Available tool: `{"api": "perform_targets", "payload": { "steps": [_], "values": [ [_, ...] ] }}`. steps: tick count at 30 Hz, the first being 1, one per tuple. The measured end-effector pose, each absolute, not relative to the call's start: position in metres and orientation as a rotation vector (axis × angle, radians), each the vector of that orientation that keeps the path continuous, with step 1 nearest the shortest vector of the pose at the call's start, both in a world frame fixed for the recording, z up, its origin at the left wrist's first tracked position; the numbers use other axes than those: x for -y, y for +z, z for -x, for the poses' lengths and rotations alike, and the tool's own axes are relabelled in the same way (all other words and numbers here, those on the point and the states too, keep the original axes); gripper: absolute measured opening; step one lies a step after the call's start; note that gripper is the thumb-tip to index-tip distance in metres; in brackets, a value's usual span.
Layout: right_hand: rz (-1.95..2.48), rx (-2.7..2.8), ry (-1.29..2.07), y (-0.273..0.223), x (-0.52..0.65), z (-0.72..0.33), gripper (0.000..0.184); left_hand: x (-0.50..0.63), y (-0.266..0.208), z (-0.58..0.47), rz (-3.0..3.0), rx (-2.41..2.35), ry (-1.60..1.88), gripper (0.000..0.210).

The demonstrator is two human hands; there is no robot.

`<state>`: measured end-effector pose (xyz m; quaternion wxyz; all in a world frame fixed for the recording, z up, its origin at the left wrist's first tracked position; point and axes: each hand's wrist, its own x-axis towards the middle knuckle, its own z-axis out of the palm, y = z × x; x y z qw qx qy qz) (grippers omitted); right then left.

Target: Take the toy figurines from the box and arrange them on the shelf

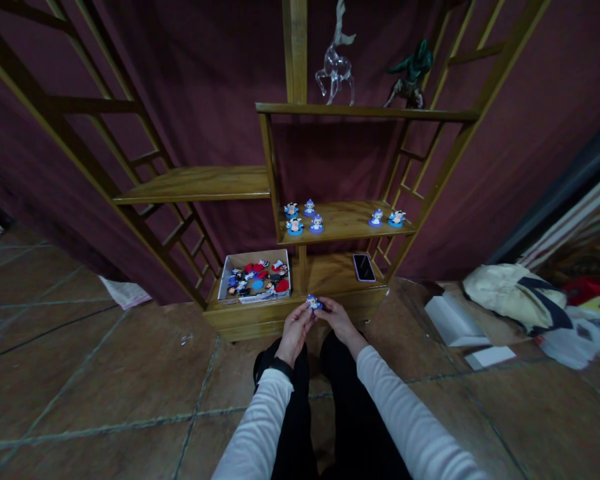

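Working from afar through the head view, I logged both hands on one small purple-topped figurine (313, 303), held out in front of the cabinet's lower ledge (325, 273), above the wearer's knees. The left hand (294, 328) was nearly closed, thumb and fingertips pinching the piece from its side; the right hand (340, 320) met it from the other, fingers curled in to a similar pinch, palm clear. How the base sat between the fingers I could not tell; the fingertips hid much of it. I judged the step to be close two-handed handling, and noted what it seemed to ask: light pressure from the pads, one hand steadying the lower part, the other doing any turning, no squeeze on the small head. A piece that small could easily slip, so keeping it near the ledge and away from the tiled floor (130, 373) looked wise. To the left lay an open box (250, 259) of jumbled figures (260, 275); to the right, a phone (364, 267) on the ledge. On the shelf (347, 217) above, a group of four figures (317, 224) stood well apart from a pair (376, 218), so elbows and wrists needed care around them.
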<state>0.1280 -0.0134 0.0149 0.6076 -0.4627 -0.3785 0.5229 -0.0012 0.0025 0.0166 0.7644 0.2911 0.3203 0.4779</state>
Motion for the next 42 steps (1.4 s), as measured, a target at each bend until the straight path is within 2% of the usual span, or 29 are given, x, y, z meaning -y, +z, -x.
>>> {"api": "perform_targets", "payload": {
  "steps": [7, 14, 23, 32, 42],
  "values": [
    [1.031, 0.868, 1.270, 0.017, 0.017, -0.132, 0.044, -0.002, 0.014, 0.000, -0.647, -0.691, 1.073, 0.042],
    [1.050, 0.657, 1.318, 0.017, 0.018, -0.131, 0.034, -0.002, 0.010, -0.002, -0.699, -0.736, 1.089, 0.043],
    [1.046, 0.769, 1.288, 0.017, 0.016, -0.129, 0.027, -0.005, 0.001, -0.005, -0.788, -0.785, 1.105, 0.042],
    [1.089, 0.746, 1.237, 0.016, 0.013, -0.127, 0.025, -0.007, 0.000, -0.008, -0.782, -0.792, 1.117, 0.039],
    [1.035, 0.788, 1.254, 0.016, 0.019, -0.132, 0.029, -0.003, 0.001, -0.006, -0.764, -0.758, 1.124, 0.052]
  ]
}}
